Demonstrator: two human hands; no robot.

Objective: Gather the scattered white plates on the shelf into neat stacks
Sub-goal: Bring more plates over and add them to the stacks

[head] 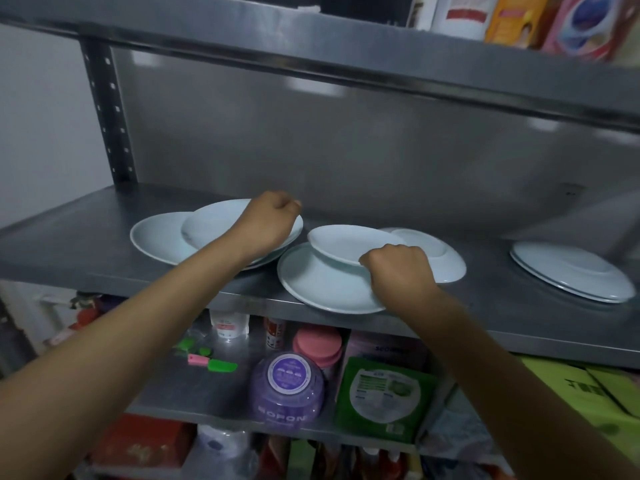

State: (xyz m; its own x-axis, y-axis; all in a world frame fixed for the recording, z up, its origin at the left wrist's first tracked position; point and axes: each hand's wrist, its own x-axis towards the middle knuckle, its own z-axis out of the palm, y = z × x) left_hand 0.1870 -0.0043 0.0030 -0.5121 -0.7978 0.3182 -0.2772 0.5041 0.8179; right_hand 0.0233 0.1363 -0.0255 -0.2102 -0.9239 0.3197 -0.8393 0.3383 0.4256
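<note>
The left hand (268,225) covers the right edge of the upper plate (211,223) at 10 o'clock, fingers curled over its rim, so the grip is hard to read. The right hand (398,268) pinches a tilted plate (346,242) at centre. At least six white plates lie on the shelf (86,244); the stack at 3 o'clock (568,270) is blurred.

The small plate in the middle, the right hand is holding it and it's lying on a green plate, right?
Not quite. In the head view the right hand does hold the small plate, but the big plate under it is white, not green.
</note>
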